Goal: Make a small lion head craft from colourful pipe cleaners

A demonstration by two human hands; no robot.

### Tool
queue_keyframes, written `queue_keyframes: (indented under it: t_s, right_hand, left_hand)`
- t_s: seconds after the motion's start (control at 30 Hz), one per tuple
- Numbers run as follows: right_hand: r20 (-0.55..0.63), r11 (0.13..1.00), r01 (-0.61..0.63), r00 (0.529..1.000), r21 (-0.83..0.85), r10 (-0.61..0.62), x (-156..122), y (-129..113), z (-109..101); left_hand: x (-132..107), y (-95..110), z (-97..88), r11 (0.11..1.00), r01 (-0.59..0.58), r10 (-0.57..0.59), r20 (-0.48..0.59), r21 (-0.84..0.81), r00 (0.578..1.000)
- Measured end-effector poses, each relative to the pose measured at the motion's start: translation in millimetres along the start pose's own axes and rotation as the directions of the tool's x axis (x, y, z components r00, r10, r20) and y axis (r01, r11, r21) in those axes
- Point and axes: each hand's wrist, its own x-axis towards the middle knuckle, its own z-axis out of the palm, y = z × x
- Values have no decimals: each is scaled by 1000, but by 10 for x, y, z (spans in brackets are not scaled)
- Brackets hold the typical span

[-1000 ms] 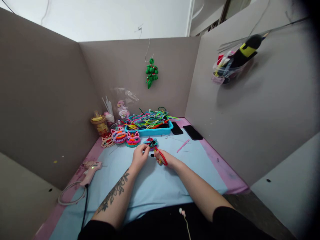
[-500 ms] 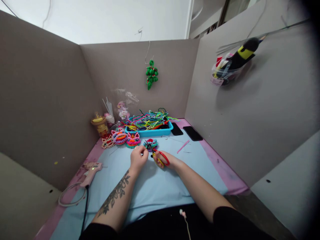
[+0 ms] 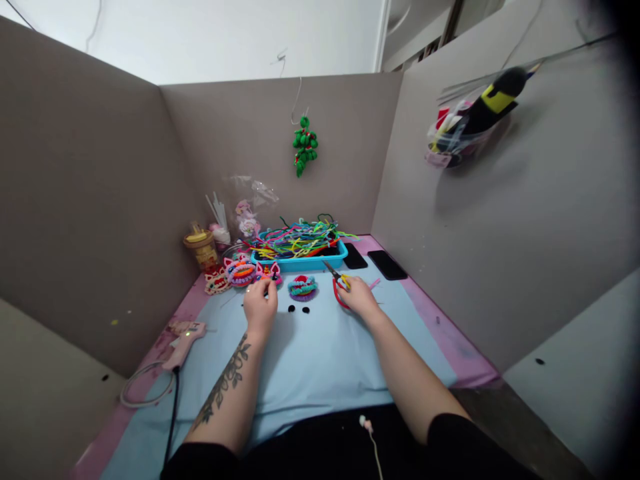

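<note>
My right hand (image 3: 361,295) holds a pair of scissors (image 3: 342,287) with red and yellow handles, their blades pointing up and left over the table. My left hand (image 3: 260,305) is closed in a pinch in front of a pink and orange pipe-cleaner figure (image 3: 269,272); whatever its fingers hold is too small to make out. Between the hands sits a round teal, red and purple pipe-cleaner piece (image 3: 303,287), which neither hand touches. Two small black discs, a left disc (image 3: 291,309) and a right disc (image 3: 306,310), lie just in front of it.
A blue tray (image 3: 300,265) heaped with pipe cleaners stands at the back. Two phones, one (image 3: 387,265) by the right wall, lie beside it. On the left are a pink glue gun (image 3: 184,344) with its cable, a lidded cup (image 3: 202,250) and more fuzzy figures (image 3: 241,272).
My hands have moved apart: the right carried the scissors rightward, away from the teal piece, and the left shifted left. Both black discs now show in front of the teal piece.
</note>
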Motion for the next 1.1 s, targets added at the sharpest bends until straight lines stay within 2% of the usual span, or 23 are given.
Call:
queue_keyframes:
  t_s: [0.07,0.13,0.2,0.23,0.33,0.47,0.67,0.77,0.93,1.03,1.1]
  right_hand:
    - [21,982,-46,998,-184,51,16,74,-15]
    - [55,961,-84,993,-265,102,15,90,-4]
    - [62,950,-107,989,-294,131,12,72,18]
    - [59,947,-114,989,-299,137,13,62,29]
    - [44,948,-122,989,-293,140,29,51,54]
    - [33,946,-127,989,-298,143,71,86,88]
    - [71,939,-105,988,-327,135,122,134,165]
    - [62,942,-82,992,-326,108,133,155,196]
    - [-3,974,-58,998,-219,59,186,175,224]
    - [-129,991,-41,991,-127,25,216,234,153]
    - [-256,990,-96,964,-107,66,219,324,46]
  left_hand:
    - [32,-88,-3,981,-2,-28,151,195,988]
    - [40,-166,10,926,25,-160,333,377,929]
    - [32,-215,34,876,31,-258,412,482,874]
    - [25,-224,49,870,24,-264,422,493,868]
    - [-6,-190,118,924,-38,-159,471,381,867]
    - [-71,-74,242,969,-130,-18,585,211,811]
    - [-123,-32,313,971,-178,37,632,161,774]
    - [-112,-57,315,991,-118,53,627,62,777]
    - [-84,-25,320,970,94,41,533,-225,845]
    - [-70,11,305,916,189,14,501,-353,866]
    - [-65,18,298,876,242,-8,491,-416,871]
